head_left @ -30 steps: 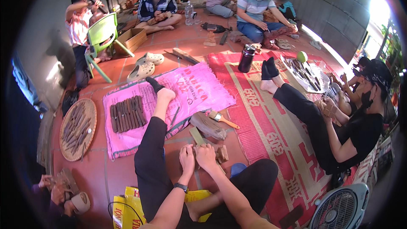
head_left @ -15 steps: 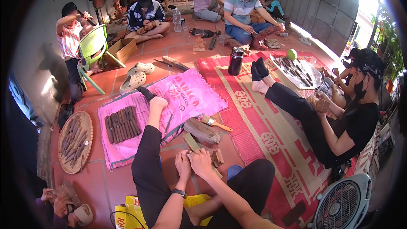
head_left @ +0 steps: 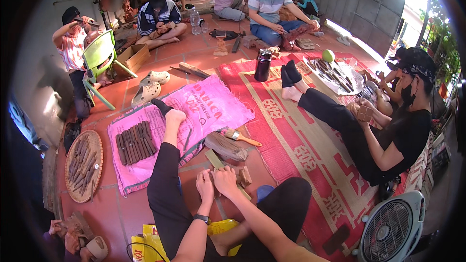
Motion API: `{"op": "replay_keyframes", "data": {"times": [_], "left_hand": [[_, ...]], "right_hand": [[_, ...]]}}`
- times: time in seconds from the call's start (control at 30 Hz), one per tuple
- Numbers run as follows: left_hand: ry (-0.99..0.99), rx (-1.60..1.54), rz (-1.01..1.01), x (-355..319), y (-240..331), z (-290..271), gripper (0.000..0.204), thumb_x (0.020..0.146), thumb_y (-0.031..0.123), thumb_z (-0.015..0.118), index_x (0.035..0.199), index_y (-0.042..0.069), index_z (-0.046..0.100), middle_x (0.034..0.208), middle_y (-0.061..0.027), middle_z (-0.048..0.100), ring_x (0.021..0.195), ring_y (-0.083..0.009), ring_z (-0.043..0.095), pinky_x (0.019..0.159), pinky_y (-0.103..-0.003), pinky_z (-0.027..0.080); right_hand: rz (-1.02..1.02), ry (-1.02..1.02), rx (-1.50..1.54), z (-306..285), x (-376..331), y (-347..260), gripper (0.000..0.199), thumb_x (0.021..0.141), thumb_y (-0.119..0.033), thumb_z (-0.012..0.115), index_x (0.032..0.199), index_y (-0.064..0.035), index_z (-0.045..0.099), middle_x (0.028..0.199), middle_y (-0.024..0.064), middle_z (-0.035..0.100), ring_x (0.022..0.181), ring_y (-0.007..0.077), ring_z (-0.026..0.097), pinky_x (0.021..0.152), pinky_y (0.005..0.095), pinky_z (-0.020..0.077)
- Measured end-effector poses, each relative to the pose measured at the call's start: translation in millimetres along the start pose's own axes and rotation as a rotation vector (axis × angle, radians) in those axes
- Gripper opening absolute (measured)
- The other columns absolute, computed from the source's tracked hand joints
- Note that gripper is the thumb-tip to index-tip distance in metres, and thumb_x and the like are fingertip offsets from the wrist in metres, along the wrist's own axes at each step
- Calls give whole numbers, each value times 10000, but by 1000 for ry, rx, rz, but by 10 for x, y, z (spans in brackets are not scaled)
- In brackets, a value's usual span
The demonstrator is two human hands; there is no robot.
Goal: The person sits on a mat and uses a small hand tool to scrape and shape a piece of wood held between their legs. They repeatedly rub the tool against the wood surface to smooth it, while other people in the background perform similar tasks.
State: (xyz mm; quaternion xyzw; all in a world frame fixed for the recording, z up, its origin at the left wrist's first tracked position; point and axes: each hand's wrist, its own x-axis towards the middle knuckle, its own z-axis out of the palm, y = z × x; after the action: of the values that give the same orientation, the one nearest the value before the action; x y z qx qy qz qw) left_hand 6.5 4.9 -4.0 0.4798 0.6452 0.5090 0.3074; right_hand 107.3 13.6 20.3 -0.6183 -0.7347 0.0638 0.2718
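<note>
My left hand (head_left: 205, 187) and my right hand (head_left: 226, 181) are close together between my legs, fingers curled. Whatever they grip is too small and covered to make out. Beneath and beside them a greenish flat strip (head_left: 213, 159) slants across the tiled floor. Just right of my right hand sits a small brown wooden block (head_left: 244, 176). Beyond the strip lies a larger greyish-brown piece of wood (head_left: 225, 146), with a wooden-handled paintbrush (head_left: 243, 138) at its far side. A bundle of dark brown wooden sticks (head_left: 136, 142) rests on a pink woven sack (head_left: 204, 109) to the left.
At far left is a round woven tray (head_left: 100, 151) with several brown pieces. Cream clogs (head_left: 147, 92) stand beyond the sack. A black flask (head_left: 262, 65) is on the red mat (head_left: 291, 136), near a co-worker's outstretched legs. A fan (head_left: 392, 228) stands at lower right; other people sit farther back.
The whole view has shifted slightly, so things appear a little farther left and up. My hands stay together in nearly the same pose.
</note>
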Motion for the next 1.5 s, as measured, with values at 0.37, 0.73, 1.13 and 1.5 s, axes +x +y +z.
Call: {"op": "replay_keyframes", "data": {"times": [0.37, 0.73, 1.13, 1.5], "left_hand": [[24, 8, 18, -13, 38, 16, 334, 996, 225, 462, 1019, -11, 697, 1089, -178, 678, 1058, -335, 619, 962, -416, 455], [38, 38, -4, -5, 39, -7, 336, 1003, 218, 454, 1030, -16, 693, 1121, -181, 663, 1085, -323, 619, 972, -388, 453], [10, 24, -62, -37, 50, -44, 360, 1007, 279, 442, 1053, 30, 698, 1176, -172, 643, 1135, -349, 571, 1005, -427, 421], [22, 33, -51, -23, 42, -27, 352, 1004, 264, 439, 1052, 28, 696, 1163, -179, 650, 1124, -355, 581, 999, -428, 428]], "right_hand": [[54, -43, -14, 30, 0, 46, 339, 939, -312, 571, 821, -38, 733, 867, 167, 706, 894, 349, 638, 797, 474, 470], [56, -77, -26, 83, 32, 48, 334, 941, -284, 571, 801, -22, 724, 883, 149, 698, 894, 353, 625, 802, 475, 468], [-25, -105, -59, 80, 21, 63, 289, 921, -268, 595, 825, -34, 736, 873, 128, 700, 885, 309, 607, 796, 444, 434], [-53, -102, -57, -33, 10, 48, 322, 941, -279, 575, 805, -31, 729, 882, 136, 703, 893, 330, 615, 808, 459, 445]]}}
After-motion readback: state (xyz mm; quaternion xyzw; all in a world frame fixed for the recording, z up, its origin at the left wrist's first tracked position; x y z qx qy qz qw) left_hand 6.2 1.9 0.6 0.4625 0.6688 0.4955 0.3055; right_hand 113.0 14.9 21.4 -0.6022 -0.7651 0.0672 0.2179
